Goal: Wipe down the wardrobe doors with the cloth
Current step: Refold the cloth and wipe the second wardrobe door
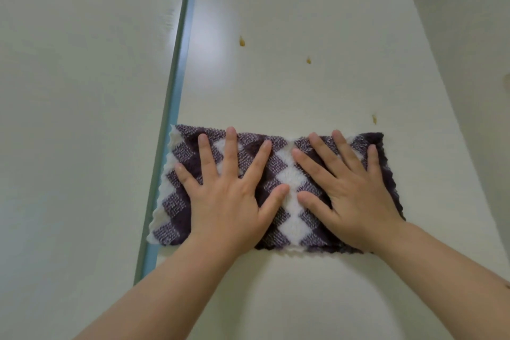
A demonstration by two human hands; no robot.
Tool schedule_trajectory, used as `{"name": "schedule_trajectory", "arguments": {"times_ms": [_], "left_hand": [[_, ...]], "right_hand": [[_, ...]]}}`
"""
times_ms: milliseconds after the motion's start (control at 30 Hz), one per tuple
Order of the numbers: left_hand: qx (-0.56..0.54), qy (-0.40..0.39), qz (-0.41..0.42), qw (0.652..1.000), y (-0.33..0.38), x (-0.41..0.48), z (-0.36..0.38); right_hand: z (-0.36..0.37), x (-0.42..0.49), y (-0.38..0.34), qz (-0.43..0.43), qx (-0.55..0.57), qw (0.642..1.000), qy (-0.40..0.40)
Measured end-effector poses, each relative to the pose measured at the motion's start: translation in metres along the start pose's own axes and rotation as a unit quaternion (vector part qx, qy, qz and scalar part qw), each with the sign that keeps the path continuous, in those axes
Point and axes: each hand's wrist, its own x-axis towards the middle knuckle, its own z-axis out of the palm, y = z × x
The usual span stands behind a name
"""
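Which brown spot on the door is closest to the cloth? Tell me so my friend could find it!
Look at the pale wardrobe door right of the bluish strip, then find the purple-and-white zigzag cloth spread flat on it. The spot sits just above the cloth's top right corner; it is the lowest and farthest right of the three brown ones.

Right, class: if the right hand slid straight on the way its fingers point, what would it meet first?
Probably the middle brown spot on the door, up and slightly left of the right hand; only bare door lies between.
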Motion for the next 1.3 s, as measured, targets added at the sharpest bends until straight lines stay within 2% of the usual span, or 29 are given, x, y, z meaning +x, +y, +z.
{"name": "schedule_trajectory", "arguments": {"times_ms": [367, 1300], "left_hand": [[0.023, -0.029, 0.006, 0.999, -0.004, 0.068, -0.006], [0.026, -0.007, -0.009, 1.000, -0.034, 0.256, -0.030]], "right_hand": [[-0.020, 0.063, 0.020, 0.002, 0.001, 1.000, -0.013], [-0.050, 0.245, 0.054, 0.002, 0.002, 1.000, 0.017]]}}
